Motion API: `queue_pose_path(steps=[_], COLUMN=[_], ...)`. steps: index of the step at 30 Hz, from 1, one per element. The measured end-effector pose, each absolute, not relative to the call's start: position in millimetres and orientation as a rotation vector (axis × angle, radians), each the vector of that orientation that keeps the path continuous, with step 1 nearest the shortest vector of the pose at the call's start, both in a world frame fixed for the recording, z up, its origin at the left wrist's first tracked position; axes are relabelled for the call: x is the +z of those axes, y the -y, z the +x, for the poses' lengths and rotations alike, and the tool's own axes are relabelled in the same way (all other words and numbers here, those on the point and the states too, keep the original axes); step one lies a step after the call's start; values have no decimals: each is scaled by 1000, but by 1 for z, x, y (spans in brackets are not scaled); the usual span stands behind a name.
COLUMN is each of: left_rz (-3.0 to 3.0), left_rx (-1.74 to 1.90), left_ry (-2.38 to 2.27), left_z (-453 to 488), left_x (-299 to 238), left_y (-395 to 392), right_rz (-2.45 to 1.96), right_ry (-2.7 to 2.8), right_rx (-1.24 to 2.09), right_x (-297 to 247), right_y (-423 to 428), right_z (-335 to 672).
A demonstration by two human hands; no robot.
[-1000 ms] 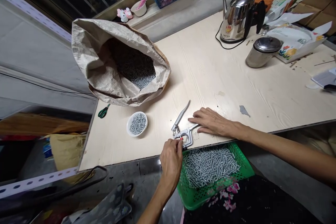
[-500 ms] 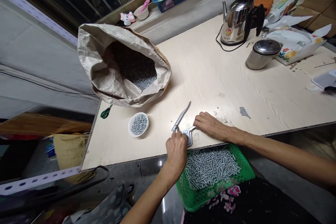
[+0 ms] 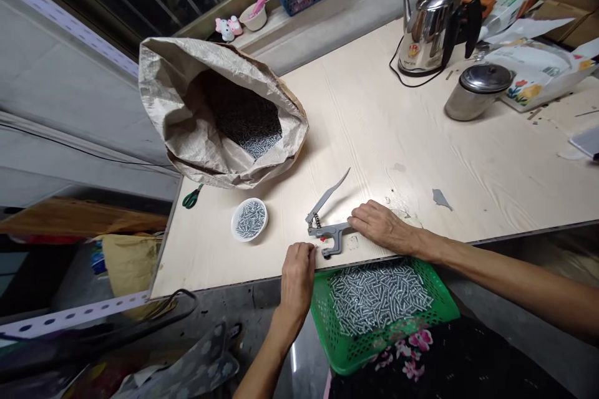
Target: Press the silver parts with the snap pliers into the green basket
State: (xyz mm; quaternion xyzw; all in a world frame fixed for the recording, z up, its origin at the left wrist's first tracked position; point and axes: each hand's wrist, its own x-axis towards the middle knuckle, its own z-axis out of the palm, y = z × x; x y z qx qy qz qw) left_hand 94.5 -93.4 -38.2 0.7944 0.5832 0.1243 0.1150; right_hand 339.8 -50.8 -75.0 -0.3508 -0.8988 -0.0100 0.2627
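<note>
My right hand (image 3: 381,226) lies flat on the pale table (image 3: 421,149) with its fingers pressed on the lower handle of grey press pliers (image 3: 326,222), whose upper lever stands raised. My left hand (image 3: 298,276) is at the table's front edge just left of the pliers' jaw, fingers pinched on a small part with a red tip that I cannot make out. A green basket (image 3: 381,349) of small metal pieces sits on my lap below the edge. A small white dish (image 3: 249,219) of the same pieces stands to the left.
A large open paper sack (image 3: 206,118) of metal pieces lies at the table's back left, green scissors (image 3: 191,197) beside it. A steel kettle (image 3: 433,25), a lidded steel pot (image 3: 477,92) and packaging stand at the back right.
My left hand has drawn back from the pliers' jaw toward the table edge, uncovering the jaw. The upper lever now stands higher. My right hand stays on the lower handle.
</note>
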Motion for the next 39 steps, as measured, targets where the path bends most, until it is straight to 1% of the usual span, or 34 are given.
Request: queue_pose_path(steps=[4, 6, 9, 13, 15, 18, 25, 33, 39], left_rz=[2494, 2449, 2164, 1374, 1162, 1148, 1098, 932, 845], left_rx=[122, 93, 312, 676, 776, 838, 816, 806, 704], left_ry=[-1699, -1712, -1718, -1704, -1686, -1686, -1705, -1658, -1604], left_z=[89, 86, 85, 93, 99, 110, 118, 122, 120], left_x=[-42, -40, -38, -38, -37, -35, -36, -44, -35], left_y=[98, 96, 91, 86, 86, 85, 83, 85, 78], right_rz=[-945, -934, -912, -872, -872, -884, -892, -951, -941], right_ry=[2423, 2417, 2399, 2361, 2353, 2352, 2351, 2417, 2424], right_rx=[-96, -147, -252, -335, -351, -365, -359, -190, -270], right_x=[-75, -76, -77, -77, -77, -77, -76, -79, -79], right_y=[51, 51, 53, 54, 54, 54, 55, 55, 55], right_z=[340, 341, 342, 343, 343, 343, 343, 344, 343])
